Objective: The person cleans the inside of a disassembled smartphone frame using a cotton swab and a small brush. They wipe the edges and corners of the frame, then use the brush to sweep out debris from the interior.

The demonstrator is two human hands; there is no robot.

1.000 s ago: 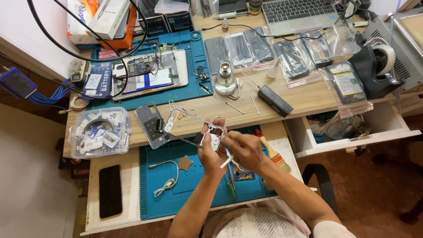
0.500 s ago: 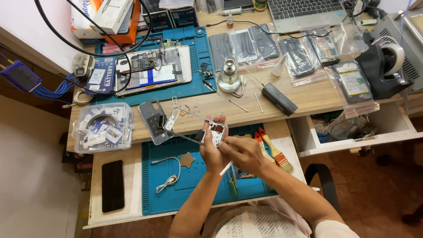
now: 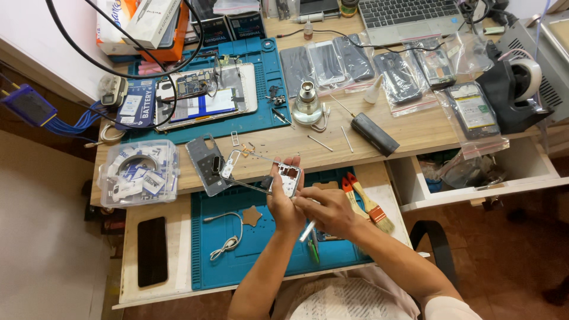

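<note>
Head view: left hand (image 3: 283, 204) pinches white phone frame (image 3: 287, 179) above blue mat (image 3: 207, 261), tilted for access; right hand (image 3: 327, 210) closed around slim tool (image 3: 307, 231) (tip hidden), steadying work.

1. single view: a head-worn camera, looking steeply down from above the seated person onto the workbench (image 3: 332, 151).
2. facing: forward over the person's lap; the far bench edge with the laptop (image 3: 409, 13) lies at the top.
3. nearness: moderately close; the forearms enter from the bottom edge, and the floor shows at both sides.
4. shared scene: there is only the one view.
</note>
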